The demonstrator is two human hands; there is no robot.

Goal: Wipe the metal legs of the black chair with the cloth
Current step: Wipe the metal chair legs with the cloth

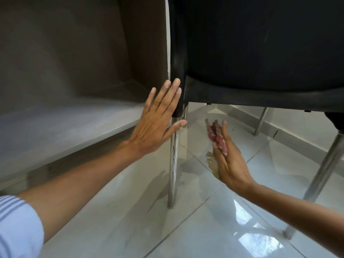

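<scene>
The black chair (260,43) fills the upper right of the head view. Its near metal leg (173,164) runs down to the floor in the middle. My left hand (158,120) is flat with fingers apart, its fingertips against the black sleeve above that leg and its thumb touching the metal. To the right of the leg, apart from it, my right hand (229,159) holds a reddish patterned cloth (216,135), blurred. Another metal leg (323,170) stands at the right, and a far one (261,121) shows under the seat.
A grey desk panel and low shelf (74,123) close off the left side, close to the near leg. Glossy white floor tiles (214,220) spread below. A white skirting (290,131) runs behind the chair.
</scene>
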